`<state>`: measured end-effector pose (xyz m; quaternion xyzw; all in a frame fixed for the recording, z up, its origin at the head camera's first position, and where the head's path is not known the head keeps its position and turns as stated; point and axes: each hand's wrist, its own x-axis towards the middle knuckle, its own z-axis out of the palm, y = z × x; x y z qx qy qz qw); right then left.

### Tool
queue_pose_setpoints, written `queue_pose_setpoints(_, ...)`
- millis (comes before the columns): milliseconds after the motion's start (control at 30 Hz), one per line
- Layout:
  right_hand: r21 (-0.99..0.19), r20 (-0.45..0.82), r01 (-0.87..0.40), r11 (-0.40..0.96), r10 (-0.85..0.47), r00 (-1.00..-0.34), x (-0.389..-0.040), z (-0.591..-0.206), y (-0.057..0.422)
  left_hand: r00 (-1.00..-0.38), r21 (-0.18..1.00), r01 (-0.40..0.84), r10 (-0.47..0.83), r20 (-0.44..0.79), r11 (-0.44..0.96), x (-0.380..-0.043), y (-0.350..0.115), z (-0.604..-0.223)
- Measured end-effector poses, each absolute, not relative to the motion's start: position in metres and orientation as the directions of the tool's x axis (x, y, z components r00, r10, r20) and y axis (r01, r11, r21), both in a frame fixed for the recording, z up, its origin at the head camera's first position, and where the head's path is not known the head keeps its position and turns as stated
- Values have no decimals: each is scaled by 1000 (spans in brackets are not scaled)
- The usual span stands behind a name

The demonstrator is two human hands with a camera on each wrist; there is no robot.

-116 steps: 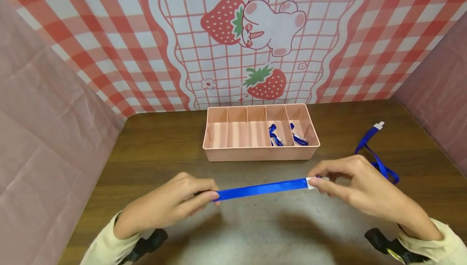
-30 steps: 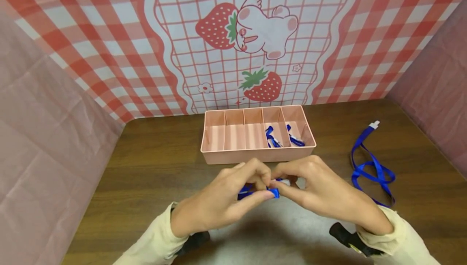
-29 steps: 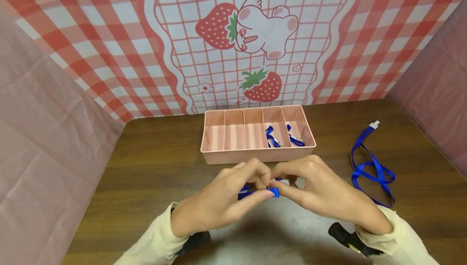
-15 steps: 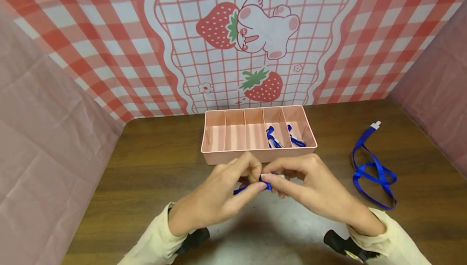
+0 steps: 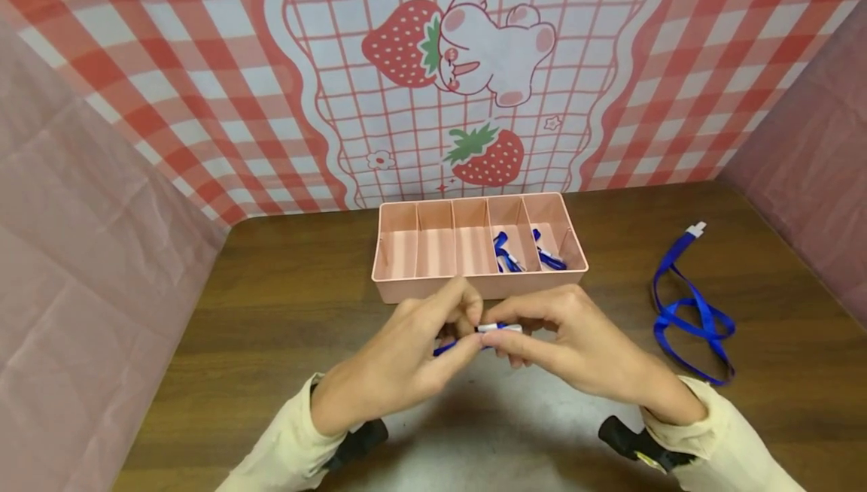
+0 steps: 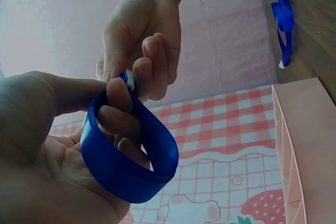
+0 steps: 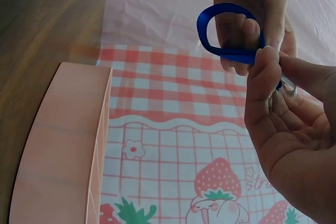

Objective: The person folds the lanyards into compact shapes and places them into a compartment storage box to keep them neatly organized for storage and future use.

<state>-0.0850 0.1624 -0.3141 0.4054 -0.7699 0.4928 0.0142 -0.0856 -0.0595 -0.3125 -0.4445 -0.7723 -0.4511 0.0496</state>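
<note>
A blue lanyard (image 6: 128,182) is wound into a loop around several fingers of my left hand (image 5: 400,356). In the left wrist view the loop hangs below those fingers, and my left thumb reaches the gathered part at its top. My right hand (image 5: 576,341) pinches the lanyard's white clip end (image 5: 500,328) between thumb and fingers, right beside the left fingertips. The right wrist view shows the metal hook (image 7: 289,85) sticking out past the right fingers. Both hands are close together over the table, in front of the pink box.
The pink divided box (image 5: 433,289) stands behind the hands. Folded blue lanyards (image 5: 504,253) lie in its two right compartments. Another blue lanyard (image 5: 704,319) lies loosely spread on the table at the right, its white clip (image 5: 695,230) pointing away. A checked cloth (image 5: 237,101) hangs behind.
The lanyard was stretched between the hands at first; now it is wound on the left fingers. The hands have come together, and the right hand has turned the white clip end against the loop.
</note>
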Motion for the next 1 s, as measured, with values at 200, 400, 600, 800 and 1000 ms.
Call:
queue_pose_setpoints(200, -738, 428, -649, 182, -618, -659, -87, -310, 168, -604, 673, 715, 654, 455, 192, -84, -62, -310)
queue_pose_setpoints(400, -688, 455, -690, 227, -606, -652, -90, -310, 172, -621, 676, 707, 639, 454, 206, -81, -62, -310)
queue_pose_setpoints(600, -600, 485, -733, 321, -582, -653, -87, -314, 169, -583, 572, 779, 633, 509, 258, -79, -55, -314)
queue_pose_setpoints(800, -619, 479, -728, 296, -593, -648, -85, -310, 172, -566, 530, 804, 617, 547, 267, -79, -52, -315)
queue_pose_setpoints(1000, -648, 454, -713, 267, -617, -643, -84, -301, 176, -530, 415, 845, 623, 575, 336, -78, -61, -307)
